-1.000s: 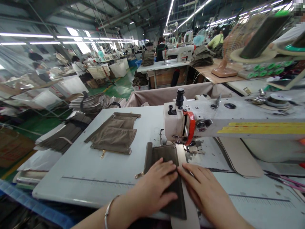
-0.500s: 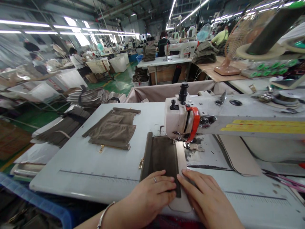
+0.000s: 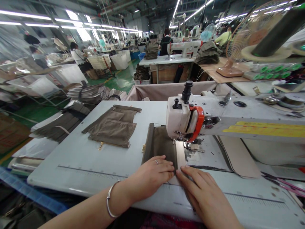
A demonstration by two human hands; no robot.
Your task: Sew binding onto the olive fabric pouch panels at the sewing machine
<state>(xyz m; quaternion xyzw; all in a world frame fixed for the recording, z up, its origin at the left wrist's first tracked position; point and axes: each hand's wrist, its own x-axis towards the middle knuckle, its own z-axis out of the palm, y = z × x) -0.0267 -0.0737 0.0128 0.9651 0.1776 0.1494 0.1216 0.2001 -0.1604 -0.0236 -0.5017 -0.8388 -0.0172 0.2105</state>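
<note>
A brown-grey fabric panel with a pale beige strip along its right side lies under the needle area of the sewing machine. My left hand, wearing a ring and a bangle, rests flat on the panel's near part, fingers stretched out. Beside it, my right hand lies with extended fingers touching the near end of the strip. A gold metal clasp shows at the panel's left edge. My hands hide the near edge of the panel.
Further left on the white table lie overlapping brown-grey panels. Beige rounded pieces and pink-handled scissors are on the right. A blue crate stands at lower left. People and more machines are behind.
The panel and strip have slid away from me, further under the machine head. My left hand has moved forward with them; my right hand has shifted only slightly forward.
</note>
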